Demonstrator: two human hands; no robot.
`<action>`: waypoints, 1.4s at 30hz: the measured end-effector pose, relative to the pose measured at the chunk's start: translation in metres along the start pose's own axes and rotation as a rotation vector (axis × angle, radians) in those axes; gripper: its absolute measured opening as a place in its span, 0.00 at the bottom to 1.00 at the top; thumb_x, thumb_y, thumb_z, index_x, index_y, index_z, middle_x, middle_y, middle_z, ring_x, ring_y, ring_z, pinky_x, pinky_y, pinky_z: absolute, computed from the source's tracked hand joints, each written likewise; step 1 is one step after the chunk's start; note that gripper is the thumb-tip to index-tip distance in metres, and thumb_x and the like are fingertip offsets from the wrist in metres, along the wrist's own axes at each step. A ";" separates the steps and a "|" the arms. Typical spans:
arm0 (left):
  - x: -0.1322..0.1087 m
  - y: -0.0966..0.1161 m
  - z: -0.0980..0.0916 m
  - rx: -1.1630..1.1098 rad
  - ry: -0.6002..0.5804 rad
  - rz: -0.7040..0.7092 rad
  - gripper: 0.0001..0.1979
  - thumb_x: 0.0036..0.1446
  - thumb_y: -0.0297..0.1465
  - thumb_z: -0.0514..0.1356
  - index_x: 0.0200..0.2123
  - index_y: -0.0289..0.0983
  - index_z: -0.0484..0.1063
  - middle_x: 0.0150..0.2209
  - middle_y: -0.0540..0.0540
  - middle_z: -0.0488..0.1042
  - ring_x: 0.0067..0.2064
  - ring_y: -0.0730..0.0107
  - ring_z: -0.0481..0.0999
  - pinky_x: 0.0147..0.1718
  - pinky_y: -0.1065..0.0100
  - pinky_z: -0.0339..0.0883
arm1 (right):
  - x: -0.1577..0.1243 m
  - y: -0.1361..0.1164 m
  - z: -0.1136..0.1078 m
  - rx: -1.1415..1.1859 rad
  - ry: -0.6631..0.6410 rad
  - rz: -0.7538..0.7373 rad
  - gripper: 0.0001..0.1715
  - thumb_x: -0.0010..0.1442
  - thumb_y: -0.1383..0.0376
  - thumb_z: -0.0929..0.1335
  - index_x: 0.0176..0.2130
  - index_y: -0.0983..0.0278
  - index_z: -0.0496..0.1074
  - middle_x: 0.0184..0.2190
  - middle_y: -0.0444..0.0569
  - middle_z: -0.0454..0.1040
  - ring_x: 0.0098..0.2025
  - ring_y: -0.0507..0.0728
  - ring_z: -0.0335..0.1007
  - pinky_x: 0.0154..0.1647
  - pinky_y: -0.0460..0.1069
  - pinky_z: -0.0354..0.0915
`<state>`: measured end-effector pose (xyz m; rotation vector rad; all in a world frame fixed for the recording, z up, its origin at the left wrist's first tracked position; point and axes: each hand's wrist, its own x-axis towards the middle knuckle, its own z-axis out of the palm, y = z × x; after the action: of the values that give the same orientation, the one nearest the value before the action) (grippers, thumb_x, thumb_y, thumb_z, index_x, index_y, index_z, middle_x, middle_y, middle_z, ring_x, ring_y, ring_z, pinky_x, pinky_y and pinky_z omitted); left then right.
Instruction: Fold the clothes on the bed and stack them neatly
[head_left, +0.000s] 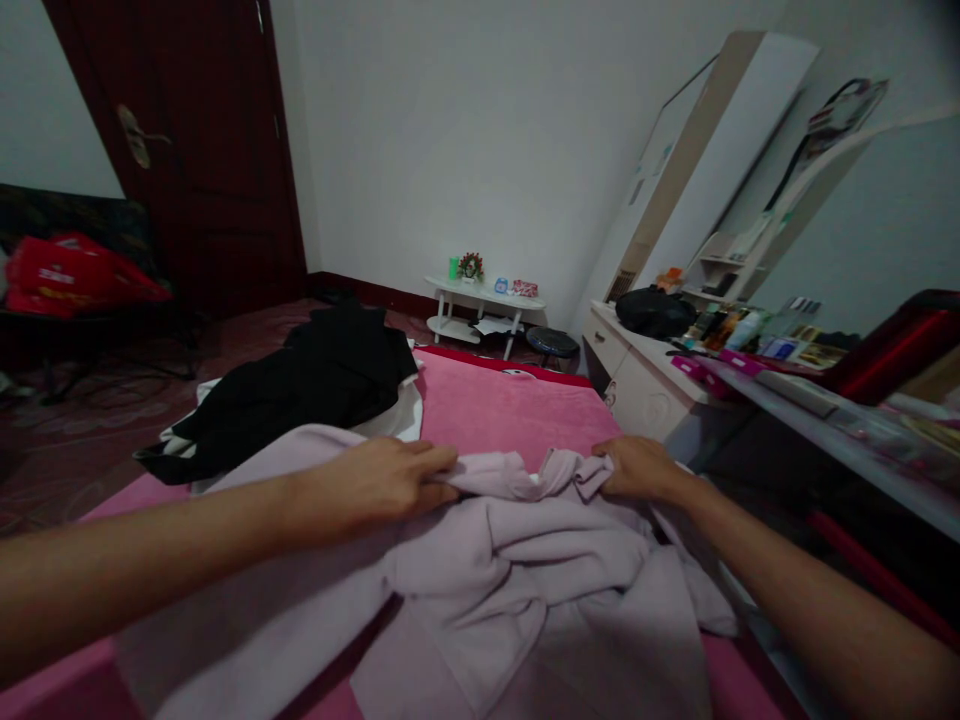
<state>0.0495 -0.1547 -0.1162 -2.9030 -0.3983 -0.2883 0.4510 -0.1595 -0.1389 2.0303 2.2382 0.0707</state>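
Note:
A pale lilac sweatshirt (pixel 525 560), rumpled and with a sleeve reaching to the lower left, lies across the pink bedspread (pixel 502 405). My left hand (pixel 382 485) pinches its upper edge left of the middle. On the right, my right hand (pixel 634 468) grips the same edge, its fingers closed around the cloth. Between the two hands the edge is bunched into small folds. Beyond my left forearm, a pile of black clothing (pixel 300 380) rests on white cloth at the bed's left side.
To the right stand a dressing table (pixel 645 375) with a black bag and bottles, and a cluttered shelf (pixel 847 430). By the far wall are a small white table (pixel 480 290) and a round stool (pixel 553 343). At the left, a red bag (pixel 75 275) sits on a chair near the door (pixel 195 140).

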 end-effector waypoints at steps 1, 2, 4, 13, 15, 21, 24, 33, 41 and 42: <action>0.008 -0.016 -0.006 0.038 -0.013 0.010 0.12 0.65 0.30 0.51 0.48 0.42 0.70 0.44 0.44 0.68 0.40 0.66 0.69 0.38 0.68 0.63 | 0.006 0.007 -0.015 -0.011 0.013 0.027 0.10 0.46 0.59 0.70 0.31 0.59 0.77 0.27 0.48 0.76 0.33 0.60 0.73 0.31 0.49 0.56; 0.019 -0.034 -0.013 0.077 -0.020 0.011 0.13 0.66 0.30 0.49 0.50 0.42 0.70 0.46 0.44 0.68 0.42 0.65 0.69 0.39 0.67 0.62 | 0.014 0.014 -0.031 -0.022 0.043 0.076 0.13 0.46 0.58 0.70 0.33 0.60 0.77 0.27 0.49 0.76 0.34 0.60 0.73 0.32 0.49 0.57; 0.043 -0.070 -0.025 0.158 0.009 -0.064 0.15 0.66 0.29 0.49 0.52 0.43 0.69 0.50 0.44 0.67 0.48 0.61 0.67 0.44 0.63 0.61 | 0.032 0.031 -0.061 -0.046 0.185 0.205 0.20 0.50 0.54 0.68 0.39 0.64 0.76 0.33 0.54 0.76 0.39 0.63 0.72 0.36 0.52 0.58; 0.087 -0.084 0.032 0.248 0.110 -0.382 0.19 0.55 0.23 0.57 0.51 0.36 0.72 0.65 0.37 0.52 0.66 0.46 0.48 0.59 0.46 0.46 | 0.066 0.016 -0.024 0.287 0.574 0.277 0.44 0.52 0.60 0.70 0.62 0.72 0.54 0.63 0.66 0.55 0.65 0.68 0.48 0.62 0.60 0.51; 0.070 -0.053 0.055 0.135 0.047 -0.213 0.28 0.51 0.22 0.59 0.57 0.42 0.65 0.68 0.40 0.47 0.67 0.48 0.45 0.60 0.48 0.44 | 0.046 -0.008 0.011 0.328 0.466 0.178 0.37 0.51 0.62 0.70 0.58 0.68 0.62 0.60 0.60 0.63 0.62 0.63 0.57 0.62 0.55 0.54; 0.024 0.002 0.078 -0.097 -0.074 0.104 0.39 0.53 0.20 0.55 0.65 0.51 0.49 0.69 0.46 0.44 0.69 0.51 0.39 0.61 0.52 0.48 | -0.051 -0.069 0.040 0.773 0.072 -0.035 0.25 0.52 0.64 0.66 0.50 0.65 0.71 0.52 0.56 0.72 0.54 0.60 0.69 0.57 0.56 0.62; 0.019 0.008 0.077 -0.177 -0.100 0.122 0.42 0.51 0.19 0.54 0.66 0.50 0.45 0.69 0.47 0.46 0.69 0.52 0.39 0.62 0.52 0.48 | -0.102 -0.081 0.026 0.710 -0.171 -0.105 0.33 0.44 0.65 0.71 0.53 0.58 0.71 0.54 0.52 0.72 0.54 0.63 0.69 0.56 0.57 0.64; 0.029 0.020 0.077 -0.188 -0.039 0.333 0.33 0.52 0.20 0.55 0.61 0.45 0.60 0.49 0.42 0.72 0.56 0.56 0.66 0.61 0.52 0.48 | -0.162 -0.126 0.074 0.178 -0.034 -0.376 0.41 0.42 0.78 0.64 0.54 0.53 0.68 0.56 0.50 0.70 0.53 0.63 0.69 0.48 0.53 0.68; 0.011 0.002 0.024 -0.167 -0.188 0.130 0.10 0.43 0.20 0.59 0.30 0.38 0.72 0.30 0.46 0.75 0.35 0.61 0.74 0.34 0.65 0.64 | -0.158 -0.120 0.038 0.397 0.064 0.018 0.20 0.40 0.75 0.57 0.30 0.60 0.70 0.30 0.46 0.74 0.35 0.55 0.70 0.34 0.47 0.62; 0.004 0.000 0.010 -0.189 -0.209 0.077 0.11 0.41 0.20 0.59 0.30 0.39 0.72 0.31 0.47 0.76 0.35 0.61 0.74 0.33 0.66 0.63 | -0.161 -0.111 0.029 0.431 0.086 0.022 0.19 0.40 0.75 0.57 0.29 0.60 0.69 0.29 0.45 0.74 0.34 0.56 0.70 0.34 0.47 0.62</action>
<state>0.0544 -0.1515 -0.1248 -3.1378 -0.3040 -0.0105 0.3596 -0.3320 -0.1715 2.2923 2.4525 -0.3614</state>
